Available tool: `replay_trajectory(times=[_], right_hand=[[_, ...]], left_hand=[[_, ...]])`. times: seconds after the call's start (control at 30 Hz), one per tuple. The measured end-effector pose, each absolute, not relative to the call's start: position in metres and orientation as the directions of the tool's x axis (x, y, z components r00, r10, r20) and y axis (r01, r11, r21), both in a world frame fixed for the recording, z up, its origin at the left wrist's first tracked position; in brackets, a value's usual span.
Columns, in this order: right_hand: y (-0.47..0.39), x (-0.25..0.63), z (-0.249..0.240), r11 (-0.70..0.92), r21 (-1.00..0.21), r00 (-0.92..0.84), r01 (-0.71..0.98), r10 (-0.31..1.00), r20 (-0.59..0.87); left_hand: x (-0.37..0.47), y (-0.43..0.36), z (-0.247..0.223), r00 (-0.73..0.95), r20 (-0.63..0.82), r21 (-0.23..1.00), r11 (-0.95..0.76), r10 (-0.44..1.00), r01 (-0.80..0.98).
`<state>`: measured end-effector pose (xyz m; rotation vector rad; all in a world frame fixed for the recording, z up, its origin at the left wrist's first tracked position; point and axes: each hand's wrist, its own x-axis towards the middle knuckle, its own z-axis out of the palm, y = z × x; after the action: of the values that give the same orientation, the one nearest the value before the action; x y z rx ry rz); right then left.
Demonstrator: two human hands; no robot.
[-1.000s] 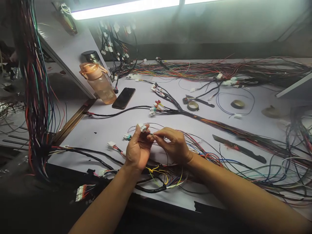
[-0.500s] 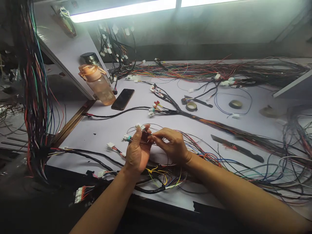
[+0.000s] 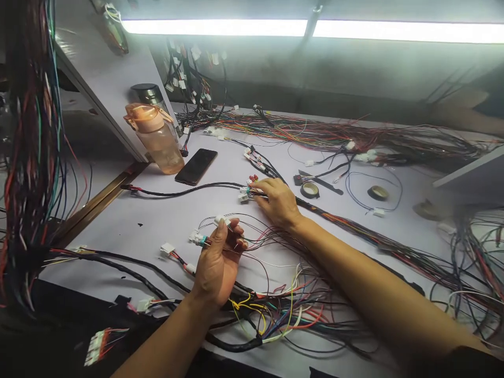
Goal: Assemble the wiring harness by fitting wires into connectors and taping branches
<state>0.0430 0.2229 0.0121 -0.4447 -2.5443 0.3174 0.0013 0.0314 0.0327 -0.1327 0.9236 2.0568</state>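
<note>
My left hand holds a white wire connector between thumb and fingers, with thin wires trailing to the right. Just left of the thumb, a white and teal connector sticks out. My right hand is bent over a taped wiring harness, its thumb and fingers closed around the wires behind a cluster of connectors. Small red connectors show past its fingertips. Part of what this hand grips is hidden under the fingers. Below my hands lies a second harness with loose coloured wires.
A water bottle and a phone stand and lie at the back left. Tape rolls and a dark blade-like tool lie at centre right. Wire bundles run along the back; another bundle hangs at left.
My right hand has left the wires by my left hand and moved up and away to the connectors of the taped harness. My left hand still holds its connector. The view has shifted slightly.
</note>
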Motion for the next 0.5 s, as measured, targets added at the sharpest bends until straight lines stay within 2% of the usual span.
replay_trajectory(times=[0.1,0.2,0.33,0.5], right_hand=[[0.223,0.033,0.005,0.93,-0.213,-0.828,0.298,0.363,0.426],[0.224,0.031,-0.003,0.924,-0.227,-0.808,0.308,0.38,0.45],[0.233,0.031,-0.013,0.891,-0.374,-0.747,0.257,0.429,0.508],[0.24,0.028,-0.016,0.786,-0.597,-0.714,0.16,0.509,0.48]], left_hand=[[0.001,0.033,0.033,-0.627,-0.426,0.555,-0.36,0.652,-0.75],[0.001,0.033,0.033,-0.628,-0.44,0.554,-0.357,0.642,-0.752],[0.001,0.032,0.033,-0.615,-0.463,0.548,-0.338,0.639,-0.765],[0.001,0.033,0.034,-0.608,-0.478,0.546,-0.328,0.634,-0.771]])
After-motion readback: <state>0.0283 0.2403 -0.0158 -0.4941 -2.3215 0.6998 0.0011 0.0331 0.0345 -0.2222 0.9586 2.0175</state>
